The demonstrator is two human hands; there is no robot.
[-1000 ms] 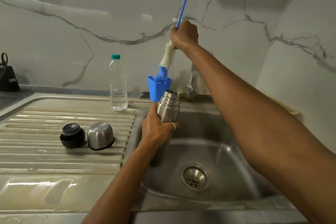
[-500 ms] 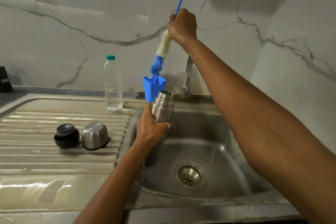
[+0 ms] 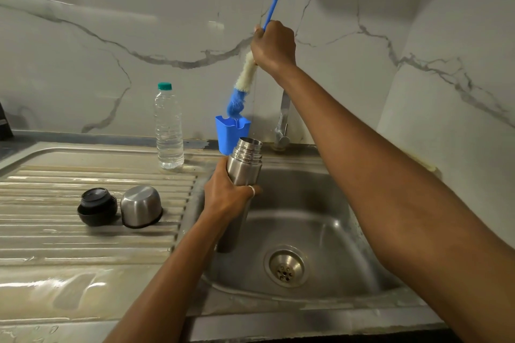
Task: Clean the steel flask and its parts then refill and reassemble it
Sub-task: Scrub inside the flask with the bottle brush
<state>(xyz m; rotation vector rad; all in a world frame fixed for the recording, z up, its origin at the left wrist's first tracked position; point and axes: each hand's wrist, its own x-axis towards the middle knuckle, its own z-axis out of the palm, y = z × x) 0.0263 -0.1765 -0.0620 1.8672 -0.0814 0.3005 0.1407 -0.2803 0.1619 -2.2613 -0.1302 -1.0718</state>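
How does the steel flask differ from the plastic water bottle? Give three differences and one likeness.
The flask is opaque steel; the bottle is clear plastic. The flask's mouth is open; the bottle wears a green cap. The left hand holds the flask tilted at the sink; the bottle stands upright, untouched, on the draining board. Both are tall and narrow.

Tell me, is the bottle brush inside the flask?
Out. The brush hangs above the blue holder, clear of the open flask.

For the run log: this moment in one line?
left hand: grips lidless steel flask in sink | right hand: holds blue-handled bottle brush above blue cup
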